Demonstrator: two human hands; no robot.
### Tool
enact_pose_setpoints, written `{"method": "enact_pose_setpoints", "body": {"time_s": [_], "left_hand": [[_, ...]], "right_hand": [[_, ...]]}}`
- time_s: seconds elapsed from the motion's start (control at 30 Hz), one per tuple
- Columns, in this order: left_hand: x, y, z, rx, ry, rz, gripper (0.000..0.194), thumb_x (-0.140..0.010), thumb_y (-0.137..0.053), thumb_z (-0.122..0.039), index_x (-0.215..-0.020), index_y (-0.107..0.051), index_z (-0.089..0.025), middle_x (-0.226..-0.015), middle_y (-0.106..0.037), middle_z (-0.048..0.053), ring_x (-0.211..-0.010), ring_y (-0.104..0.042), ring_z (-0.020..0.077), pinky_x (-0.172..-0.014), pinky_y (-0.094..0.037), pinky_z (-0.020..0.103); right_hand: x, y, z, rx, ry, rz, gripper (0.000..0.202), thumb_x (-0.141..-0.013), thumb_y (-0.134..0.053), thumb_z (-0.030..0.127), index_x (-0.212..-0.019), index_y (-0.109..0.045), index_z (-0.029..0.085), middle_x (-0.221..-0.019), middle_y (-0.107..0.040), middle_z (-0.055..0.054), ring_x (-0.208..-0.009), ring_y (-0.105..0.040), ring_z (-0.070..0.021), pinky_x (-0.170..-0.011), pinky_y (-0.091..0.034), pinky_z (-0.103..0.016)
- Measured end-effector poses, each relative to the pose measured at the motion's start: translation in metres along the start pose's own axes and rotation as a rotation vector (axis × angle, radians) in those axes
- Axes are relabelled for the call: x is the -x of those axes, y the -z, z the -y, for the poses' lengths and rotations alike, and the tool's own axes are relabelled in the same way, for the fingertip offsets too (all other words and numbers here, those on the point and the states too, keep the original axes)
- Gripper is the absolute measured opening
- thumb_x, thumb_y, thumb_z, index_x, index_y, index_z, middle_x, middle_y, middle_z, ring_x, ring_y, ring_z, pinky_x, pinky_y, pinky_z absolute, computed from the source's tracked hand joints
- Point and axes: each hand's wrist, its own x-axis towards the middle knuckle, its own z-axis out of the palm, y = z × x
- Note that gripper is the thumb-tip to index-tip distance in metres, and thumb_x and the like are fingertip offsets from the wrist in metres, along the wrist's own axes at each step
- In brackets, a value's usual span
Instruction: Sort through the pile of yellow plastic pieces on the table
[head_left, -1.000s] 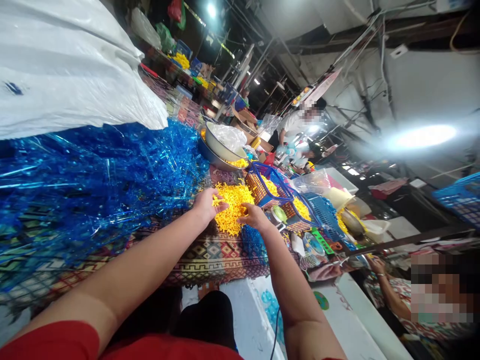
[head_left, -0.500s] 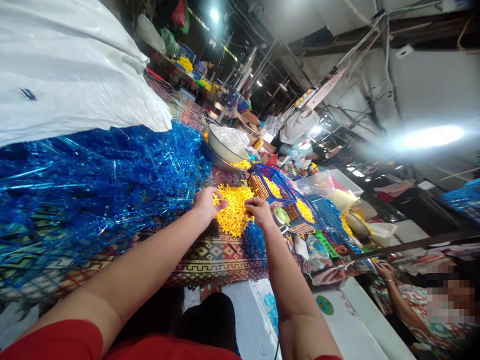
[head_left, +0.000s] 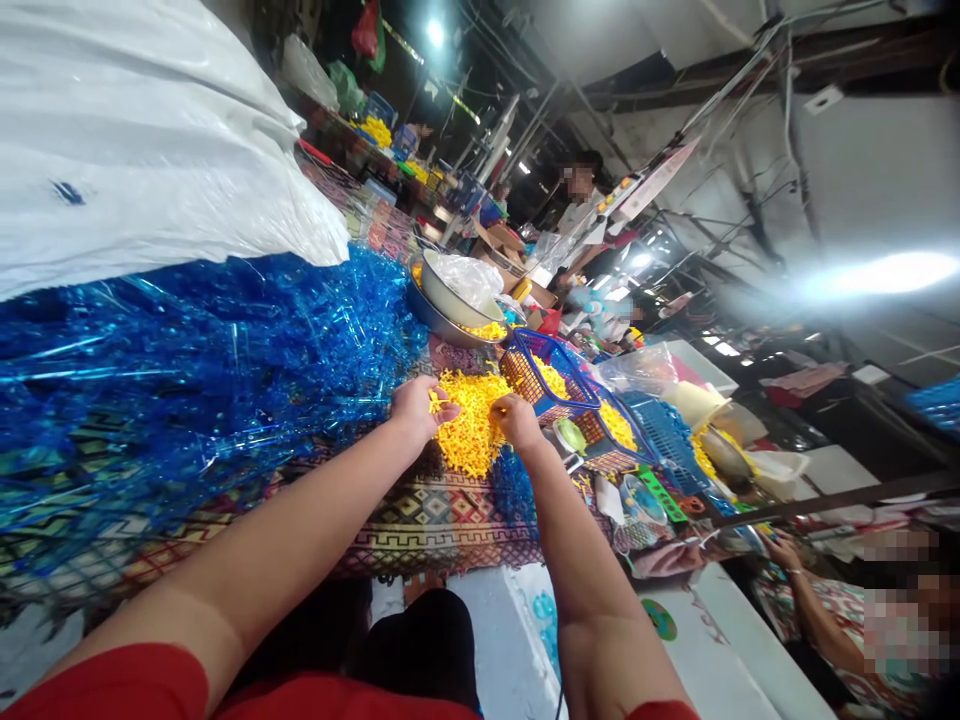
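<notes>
A heap of small yellow pieces [head_left: 469, 425] lies on the patterned cloth [head_left: 442, 520] between my two hands. My left hand [head_left: 417, 408] is at the heap's left edge, its fingers closed on a few yellow pieces. At the right edge, touching the heap, my right hand [head_left: 516, 418] has its fingers pinched together; what they hold, if anything, is too small to make out. Just right of the heap stands a blue-rimmed basket [head_left: 547, 370] with yellow pieces, and beside it a second basket [head_left: 611, 435] with more.
Blue shiny film [head_left: 225, 360] spreads over the left, under a big white sack [head_left: 150, 150]. Behind the heap are stacked bowls [head_left: 457, 300] with a clear bag. A green-topped container [head_left: 570, 435] stands near the baskets. Another person's arm [head_left: 814, 610] shows at the right.
The fingers of my right hand have curled in more at the heap's edge. My left hand stays nearly as it was. A person in the background has come into view, and the whole view has shifted slightly.
</notes>
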Motion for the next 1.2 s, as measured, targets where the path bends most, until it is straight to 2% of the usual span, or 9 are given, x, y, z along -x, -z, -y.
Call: {"method": "enact_pose_setpoints", "body": {"time_s": [0.2, 0.33, 0.43, 0.57, 0.77, 0.87, 0.97, 1.1, 1.2], "left_hand": [[-0.002, 0.001, 0.002, -0.012, -0.005, -0.002, 0.011, -0.065, -0.056, -0.016, -0.074, -0.048, -0.016, -0.059, -0.048, 0.001, -0.042, -0.054, 0.0148, -0.037, -0.046, 0.028], [0.0, 0.001, 0.002, -0.015, 0.009, 0.006, 0.009, -0.066, -0.054, -0.015, -0.072, -0.048, -0.016, -0.06, -0.048, 0.001, -0.042, -0.055, 0.0157, -0.037, -0.046, 0.029], [0.002, 0.001, 0.002, -0.018, 0.017, 0.02, 0.008, -0.067, -0.054, -0.015, -0.073, -0.048, -0.016, -0.06, -0.048, 0.002, -0.043, -0.055, 0.0159, -0.037, -0.046, 0.028], [0.003, 0.001, 0.003, -0.032, 0.017, 0.031, 0.007, -0.068, -0.054, -0.015, -0.073, -0.048, -0.016, -0.059, -0.047, 0.002, -0.044, -0.056, 0.016, -0.038, -0.046, 0.028], [0.004, 0.001, 0.004, -0.036, 0.026, 0.035, 0.008, -0.068, -0.053, -0.015, -0.073, -0.047, -0.016, -0.059, -0.047, 0.001, -0.042, -0.055, 0.0149, -0.037, -0.045, 0.027], [0.003, 0.001, 0.004, -0.035, 0.028, 0.029, 0.009, -0.069, -0.053, -0.016, -0.075, -0.047, -0.016, -0.059, -0.047, 0.001, -0.041, -0.054, 0.0145, -0.037, -0.045, 0.027], [0.002, 0.0, 0.005, -0.045, 0.04, 0.02, 0.009, -0.069, -0.053, -0.016, -0.075, -0.048, -0.016, -0.06, -0.048, 0.001, -0.04, -0.053, 0.0143, -0.037, -0.045, 0.028], [0.003, 0.0, 0.006, -0.062, 0.036, 0.015, 0.008, -0.068, -0.053, -0.016, -0.073, -0.047, -0.016, -0.058, -0.048, 0.001, -0.04, -0.053, 0.0146, -0.035, -0.043, 0.026], [0.003, 0.001, 0.006, -0.06, 0.031, 0.029, 0.007, -0.068, -0.053, -0.016, -0.073, -0.047, -0.016, -0.057, -0.047, 0.001, -0.04, -0.053, 0.0151, -0.034, -0.043, 0.026]], "right_hand": [[0.0, -0.004, -0.004, -0.089, -0.133, 0.02, 0.022, -0.069, -0.055, 0.018, -0.087, -0.068, 0.018, -0.083, -0.069, -0.006, -0.076, -0.062, -0.0165, -0.071, -0.046, -0.025], [-0.001, -0.006, -0.001, -0.265, -0.173, 0.003, 0.017, -0.062, -0.056, 0.014, -0.074, -0.068, 0.019, -0.076, -0.069, -0.003, -0.074, -0.062, -0.0169, -0.071, -0.047, -0.027], [-0.001, 0.0, 0.002, -0.541, -0.245, -0.024, 0.016, -0.059, -0.055, 0.017, -0.071, -0.066, 0.017, -0.064, -0.065, -0.001, -0.059, -0.06, -0.0139, -0.058, -0.047, -0.025], [0.002, 0.009, 0.007, -0.835, -0.329, -0.009, 0.016, -0.055, -0.057, 0.021, -0.069, -0.062, 0.014, -0.056, -0.059, 0.002, -0.046, -0.054, -0.0096, -0.044, -0.04, -0.02], [0.007, 0.009, 0.006, -0.962, -0.327, 0.016, 0.017, -0.052, -0.062, 0.021, -0.066, -0.06, 0.014, -0.054, -0.057, 0.003, -0.044, -0.052, -0.0085, -0.044, -0.039, -0.02], [0.003, 0.008, 0.003, -0.942, -0.325, 0.031, 0.026, -0.053, -0.064, 0.024, -0.077, -0.063, 0.013, -0.058, -0.059, 0.002, -0.044, -0.053, -0.0091, -0.043, -0.038, -0.021], [-0.009, 0.005, 0.004, -0.781, -0.323, 0.022, 0.032, -0.056, -0.067, 0.029, -0.084, -0.065, 0.014, -0.066, -0.063, -0.001, -0.044, -0.053, -0.0093, -0.042, -0.039, -0.021], [-0.031, -0.001, 0.015, -0.485, -0.244, -0.012, 0.021, -0.062, -0.066, 0.03, -0.079, -0.069, 0.019, -0.074, -0.067, -0.004, -0.06, -0.061, -0.0155, -0.056, -0.046, -0.025], [-0.042, -0.005, 0.023, -0.271, -0.165, 0.001, 0.012, -0.059, -0.067, 0.021, -0.071, -0.07, 0.02, -0.072, -0.069, -0.004, -0.07, -0.063, -0.0196, -0.066, -0.047, -0.027]]}}
